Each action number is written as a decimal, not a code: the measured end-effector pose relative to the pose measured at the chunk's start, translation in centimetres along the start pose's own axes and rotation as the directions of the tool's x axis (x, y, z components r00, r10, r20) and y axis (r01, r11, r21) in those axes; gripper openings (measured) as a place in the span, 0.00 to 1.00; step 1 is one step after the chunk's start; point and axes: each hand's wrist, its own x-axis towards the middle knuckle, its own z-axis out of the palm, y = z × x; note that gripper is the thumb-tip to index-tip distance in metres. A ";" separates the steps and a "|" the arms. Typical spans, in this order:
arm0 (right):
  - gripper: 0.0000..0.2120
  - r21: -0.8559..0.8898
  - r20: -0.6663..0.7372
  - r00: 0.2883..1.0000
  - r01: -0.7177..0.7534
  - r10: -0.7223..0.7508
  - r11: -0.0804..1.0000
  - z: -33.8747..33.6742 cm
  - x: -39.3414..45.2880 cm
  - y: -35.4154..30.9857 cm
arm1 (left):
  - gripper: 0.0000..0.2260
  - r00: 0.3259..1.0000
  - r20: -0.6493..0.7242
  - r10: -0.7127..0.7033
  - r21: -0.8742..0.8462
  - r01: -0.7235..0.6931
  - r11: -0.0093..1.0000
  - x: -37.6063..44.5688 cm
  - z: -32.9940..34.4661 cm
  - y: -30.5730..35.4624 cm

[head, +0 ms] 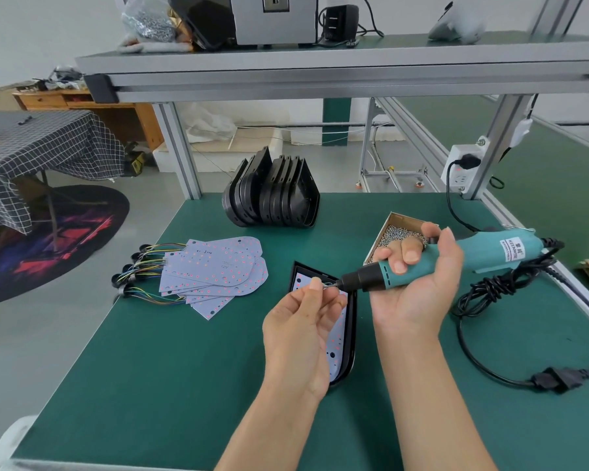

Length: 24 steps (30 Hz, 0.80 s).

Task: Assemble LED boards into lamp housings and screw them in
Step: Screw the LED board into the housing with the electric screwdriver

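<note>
Above the lamp housing (pixel 350 321) with its LED board (pixel 337 338) on the bench (pixel 184 351), the right hand (pixel 419 283) grips the screwdriver (pixel 432 263) sideways so the left hand (pixel 300 328) can pinch a screw (pixel 327 284) onto its tip.

Bright, even daylight; soft shadows; sharp centre; wide-angle bending and slight blur at edges.

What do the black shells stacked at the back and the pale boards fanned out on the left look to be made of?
The stacked lamp housings look like moulded black plastic: smooth, slightly glossy, thin curved walls, though painted metal can't be ruled out. The LED boards look like thin, stiff, flat sheets with a matte white coating, dotted with small reddish LEDs; the core material isn't visible.
</note>
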 end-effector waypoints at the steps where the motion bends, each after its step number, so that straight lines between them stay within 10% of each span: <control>1: 0.10 -0.001 -0.002 1.000 0.002 -0.002 1.000 0.0 0.0 0.1 | 0.09 1.000 -0.007 0.007 -0.016 -0.007 1.000 -0.1 0.0 -0.2; 24: 0.09 0.086 -0.021 0.999 -0.038 0.040 0.996 -0.2 1.2 0.6 | 0.16 0.994 0.062 0.085 0.264 -0.099 0.959 -1.0 -1.2 0.4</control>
